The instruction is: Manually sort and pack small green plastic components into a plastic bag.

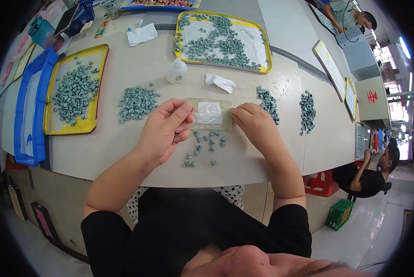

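Note:
In the middle of the table lies a flat, see-through yellowish slab (199, 125) with a white square (202, 119) and a clear round dish shape on it. My left hand (170, 124) is closed at the slab's left side, thumb pressed to the curled fingers; whatever it pinches is too small or hidden to name. My right hand (255, 124) has its fingers drawn together at the slab's right edge, and I cannot make out what is between them. Several small grey-green pieces (198, 150) lie loose just below the slab.
Heaps of the same pieces sit left (137, 104) and right (307, 112). Yellow-rimmed trays (268, 51) hold more, beside a blue bin (17, 134). A white squeeze bottle (177, 71) and crumpled tissue (221, 83) stand beyond the slab. Other people sit at right.

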A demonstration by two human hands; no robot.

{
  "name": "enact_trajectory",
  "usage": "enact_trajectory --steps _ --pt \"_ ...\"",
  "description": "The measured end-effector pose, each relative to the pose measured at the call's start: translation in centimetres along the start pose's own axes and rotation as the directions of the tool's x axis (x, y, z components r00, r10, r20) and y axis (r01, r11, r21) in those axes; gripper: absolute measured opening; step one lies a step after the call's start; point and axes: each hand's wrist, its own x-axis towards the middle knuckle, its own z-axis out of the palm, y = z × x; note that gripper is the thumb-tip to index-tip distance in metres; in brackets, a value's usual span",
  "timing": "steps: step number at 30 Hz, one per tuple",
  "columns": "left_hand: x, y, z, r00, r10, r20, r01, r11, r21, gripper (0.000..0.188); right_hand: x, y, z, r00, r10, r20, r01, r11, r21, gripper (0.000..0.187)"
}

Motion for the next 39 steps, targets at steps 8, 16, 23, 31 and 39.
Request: enact_trajectory --steps 8,16,23,31,39 --pt "0.2 -0.5 0.1 0.992 0.113 -0.048 -0.110 0.992 0.060 0.024 0.0 -0.3 0.5 0.997 -0.055 -0.058 0.051 0.996 -0.067 0.021" --pt "0.3 -0.7 -0.6 0.986 0.126 -0.112 -0.112 0.986 0.120 0.024 0.7 -0.5 1.1 0.967 -0.102 -0.234 0.103 0.995 -0.008 0.025" --pt "0.5 -0.7 -1.0 0.993 0.068 -0.092 -0.059 0.993 0.101 0.021 1.5 -1.1 1.9 0.887 -0.308 -0.343 0.299 0.951 -0.080 0.034" --pt "0.6 -0.9 -2.0 0.993 0.065 -0.093 -0.056 0.993 0.104 0.021 1.9 -1.7 2.4 0.886 -0.361 -0.291 0.342 0.933 -0.115 0.038" --pt "0.4 -0.8 -2.8 0.998 0.057 -0.039 -0.053 0.994 0.099 0.015 2.3 -2.3 3.2 0.884 -0.379 -0.273 0.351 0.925 -0.147 0.037"
